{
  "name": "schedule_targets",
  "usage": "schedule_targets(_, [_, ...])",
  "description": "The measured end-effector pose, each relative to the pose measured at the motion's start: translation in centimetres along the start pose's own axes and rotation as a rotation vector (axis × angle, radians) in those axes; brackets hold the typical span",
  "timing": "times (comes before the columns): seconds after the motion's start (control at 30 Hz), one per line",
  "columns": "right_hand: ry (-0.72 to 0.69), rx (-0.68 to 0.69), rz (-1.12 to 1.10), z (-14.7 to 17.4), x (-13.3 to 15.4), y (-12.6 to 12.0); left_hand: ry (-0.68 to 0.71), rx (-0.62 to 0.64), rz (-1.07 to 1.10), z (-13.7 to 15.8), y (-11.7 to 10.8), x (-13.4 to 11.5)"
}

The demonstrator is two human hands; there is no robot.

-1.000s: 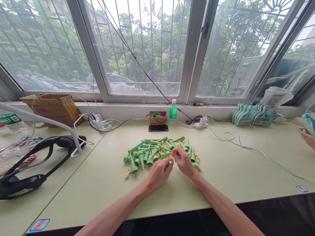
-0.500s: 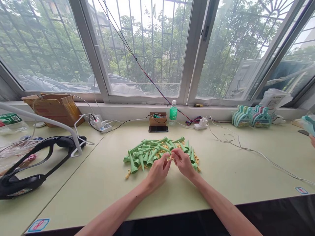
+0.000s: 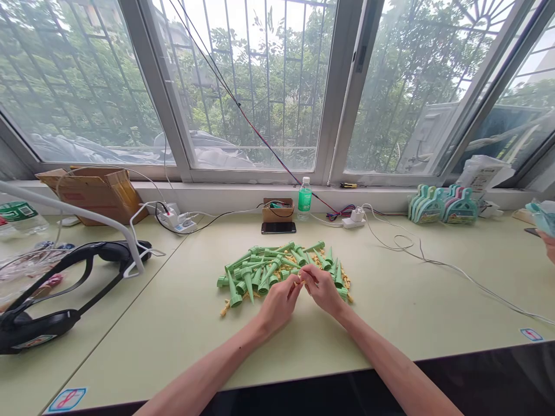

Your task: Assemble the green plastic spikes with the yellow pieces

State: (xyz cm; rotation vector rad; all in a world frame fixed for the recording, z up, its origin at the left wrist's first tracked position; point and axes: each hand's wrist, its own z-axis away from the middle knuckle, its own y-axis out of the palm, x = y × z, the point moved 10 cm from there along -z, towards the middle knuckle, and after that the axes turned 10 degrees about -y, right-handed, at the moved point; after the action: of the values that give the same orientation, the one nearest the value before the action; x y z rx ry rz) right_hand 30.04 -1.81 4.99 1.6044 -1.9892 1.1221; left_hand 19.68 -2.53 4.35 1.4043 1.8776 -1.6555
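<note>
My left hand (image 3: pixel 280 300) and my right hand (image 3: pixel 321 287) meet at the near edge of a heap, fingertips pinched together. A small yellow piece shows slightly between them, mostly hidden by the fingers. Around and behind my hands lie several green plastic cone-shaped spikes (image 3: pixel 247 280) with ribbed round caps, pointing in many directions. Among and under them are many small yellow pieces (image 3: pixel 346 281). One yellow piece (image 3: pixel 224 308) lies at the heap's left front edge.
Behind the heap are a phone (image 3: pixel 278 227), a small cardboard box (image 3: pixel 277 211) and a green-labelled bottle (image 3: pixel 304 195). White cables (image 3: pixel 451 267) cross the table's right side. A black headset (image 3: pixel 73 312) lies left. Another person's hand (image 3: pixel 547 245) shows at the right edge.
My fingertips have drawn closer together, covering more of the small yellow piece. At the right edge, the other person's hand and a light-blue item have come further into view. The heap looks unchanged.
</note>
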Motion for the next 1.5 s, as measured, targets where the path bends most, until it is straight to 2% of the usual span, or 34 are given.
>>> schedule_targets(0.23, [-0.010,0.025,0.029,0.0,0.4,0.1,0.013,-0.022,-0.001,0.1,-0.3,-0.2])
schedule_targets(0.53, [-0.036,0.023,0.023,-0.2,0.8,0.1,-0.043,-0.064,0.038,-0.1,-0.8,0.3])
schedule_targets(0.9, [-0.021,-0.028,0.047,-0.2,0.6,-0.5,-0.041,-0.080,0.031,-0.1,-1.0,0.3])
schedule_targets(1.2, [0.011,-0.069,0.067,-0.2,0.2,-0.9,-0.048,-0.279,0.116,0.3,-3.2,0.1])
schedule_targets(1.37, [0.014,-0.072,0.069,-0.2,0.1,-0.9,-0.132,-0.271,0.113,0.0,-3.3,0.8])
schedule_targets(1.5, [0.018,-0.068,0.072,-0.1,0.0,-0.8,-0.164,-0.210,0.049,-0.4,-2.7,1.5])
